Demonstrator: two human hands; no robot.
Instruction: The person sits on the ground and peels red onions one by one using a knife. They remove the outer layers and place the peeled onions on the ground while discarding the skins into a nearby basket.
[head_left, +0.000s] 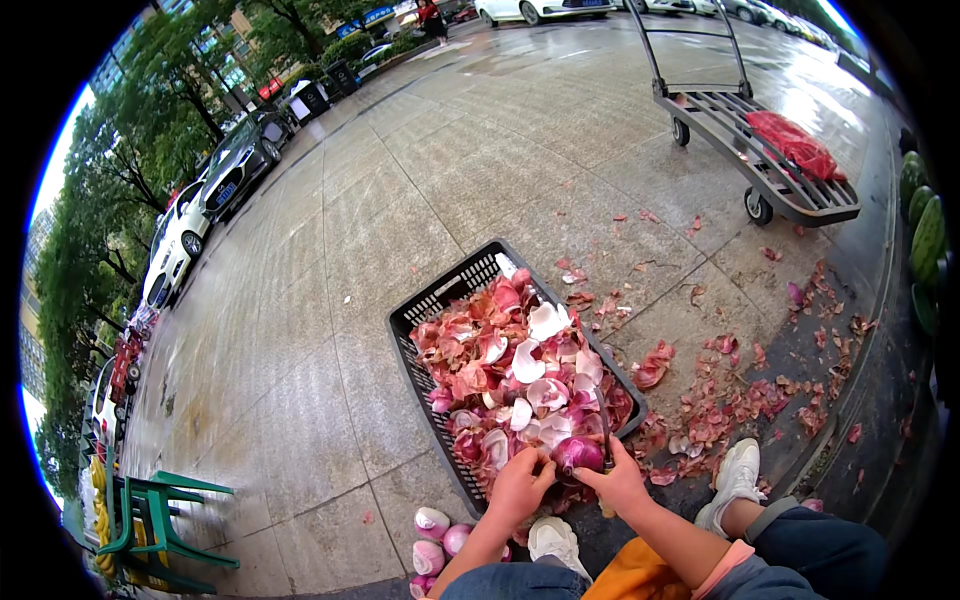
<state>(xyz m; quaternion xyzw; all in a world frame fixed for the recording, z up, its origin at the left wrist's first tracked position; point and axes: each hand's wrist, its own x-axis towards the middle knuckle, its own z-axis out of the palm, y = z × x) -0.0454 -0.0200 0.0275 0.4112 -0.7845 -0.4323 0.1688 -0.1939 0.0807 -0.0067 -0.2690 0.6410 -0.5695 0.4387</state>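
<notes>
A red onion (577, 454) is held over the near edge of a black plastic crate (415, 375). My right hand (615, 480) grips it from the right, with a thin dark tool, perhaps a knife (606, 427), upright between the fingers. At the onion's left side, my left hand (525, 480) has its thumb and fingertips bent close together; whether they pinch a piece of skin is unclear. Red and white onion skins (480, 360) fill the crate. Several peeled-looking onions (430, 523) lie on the ground left of my left forearm.
Loose onion skins (705, 420) litter the paving right of the crate. A flatbed hand truck (757, 157) carries a red bag (795, 142). Green plastic chair (157, 525) at lower left; watermelons (926, 240) at the right edge. Parked cars (232, 169) and a distant person (430, 19) are farther off.
</notes>
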